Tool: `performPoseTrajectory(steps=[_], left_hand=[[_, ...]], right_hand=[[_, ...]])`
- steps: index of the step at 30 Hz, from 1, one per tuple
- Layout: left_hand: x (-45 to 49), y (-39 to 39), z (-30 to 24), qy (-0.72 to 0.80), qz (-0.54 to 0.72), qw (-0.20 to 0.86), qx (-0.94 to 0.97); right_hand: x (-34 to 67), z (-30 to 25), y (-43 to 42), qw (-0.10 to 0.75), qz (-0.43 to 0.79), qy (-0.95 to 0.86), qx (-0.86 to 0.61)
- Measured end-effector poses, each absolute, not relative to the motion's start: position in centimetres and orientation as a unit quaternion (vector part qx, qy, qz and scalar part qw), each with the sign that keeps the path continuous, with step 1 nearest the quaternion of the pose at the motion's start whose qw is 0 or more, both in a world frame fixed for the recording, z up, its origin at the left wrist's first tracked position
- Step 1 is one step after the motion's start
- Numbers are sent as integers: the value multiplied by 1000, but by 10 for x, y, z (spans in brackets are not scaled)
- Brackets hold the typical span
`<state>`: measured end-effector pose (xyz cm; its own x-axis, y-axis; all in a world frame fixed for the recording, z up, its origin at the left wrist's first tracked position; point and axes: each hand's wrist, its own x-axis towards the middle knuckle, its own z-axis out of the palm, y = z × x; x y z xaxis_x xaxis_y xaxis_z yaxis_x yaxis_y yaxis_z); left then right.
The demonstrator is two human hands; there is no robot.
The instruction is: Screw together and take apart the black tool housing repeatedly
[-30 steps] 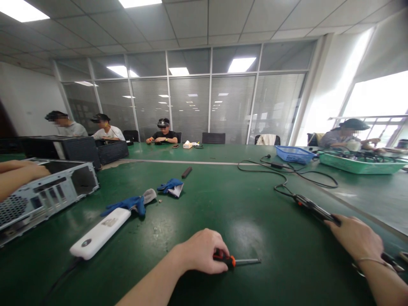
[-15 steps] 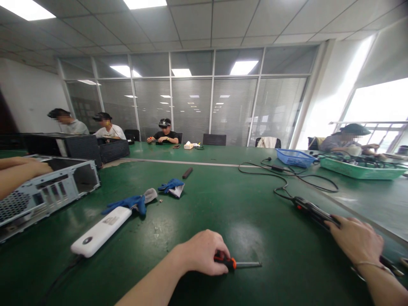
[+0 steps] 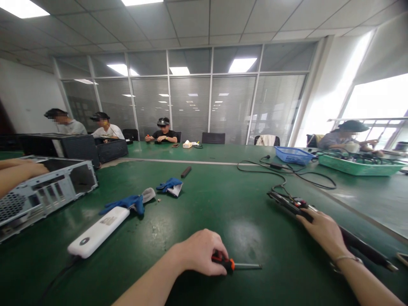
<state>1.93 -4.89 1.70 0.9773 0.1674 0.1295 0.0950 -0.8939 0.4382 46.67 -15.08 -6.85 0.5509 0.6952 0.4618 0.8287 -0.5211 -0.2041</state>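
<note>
My left hand [image 3: 204, 253] rests on the green table [image 3: 178, 238], its fingers closed around the black and orange handle of a screwdriver [image 3: 232, 265]. The shaft points right and lies close to the tabletop. Over on the right, my right hand [image 3: 323, 231] is closed on a long black corded tool [image 3: 288, 205] that has a red spot near its far end. A black rod with a metal tip [image 3: 369, 250] extends under and past that wrist; whether it belongs to the same tool I cannot tell.
A white power strip [image 3: 98, 233] and blue gloves [image 3: 168, 185] lie left of centre. Another person's hand reaches into an open computer case [image 3: 79, 178]. Blue [image 3: 293, 156] and green [image 3: 357, 166] baskets stand at right, with a black cable [image 3: 318, 173]. Co-workers sit around the table.
My right hand has moved left and away from me, and the black tool has shifted and turned under it. My left hand with the screwdriver stays almost where it was.
</note>
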Motion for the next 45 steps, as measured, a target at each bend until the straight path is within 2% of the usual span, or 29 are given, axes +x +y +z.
performPoseTrajectory(steps=[4, 11, 21, 26, 31, 34, 37, 40, 42, 45], left_hand=[[20, -50, 19, 66, 76, 232, 967], [21, -50, 18, 71, 97, 220, 968], [15, -42, 20, 210, 206, 79, 953], [8, -31, 16, 302, 163, 55, 938], [4, -25, 16, 292, 115, 91, 945], [3, -23, 15, 270, 98, 115, 951], [3, -21, 16, 268, 90, 120, 952], [3, -21, 17, 269, 78, 120, 952], [2, -21, 18, 266, 72, 121, 954], [3, -22, 19, 261, 69, 121, 955]], right_hand=[[461, -75, -144, 184, -132, -446, -866], [436, -71, -135, 204, -118, -488, -840], [309, -57, -103, 265, 0, -688, -675], [254, -32, -117, 297, 106, -749, -583], [244, -19, -125, 299, 171, -767, -541], [262, -20, -120, 298, 108, -753, -576], [304, -20, -118, 260, -74, -703, -658], [371, -23, -133, 195, -238, -564, -766], [420, -28, -151, 133, -273, -459, -835], [484, -41, -181, 93, -218, -321, -917]])
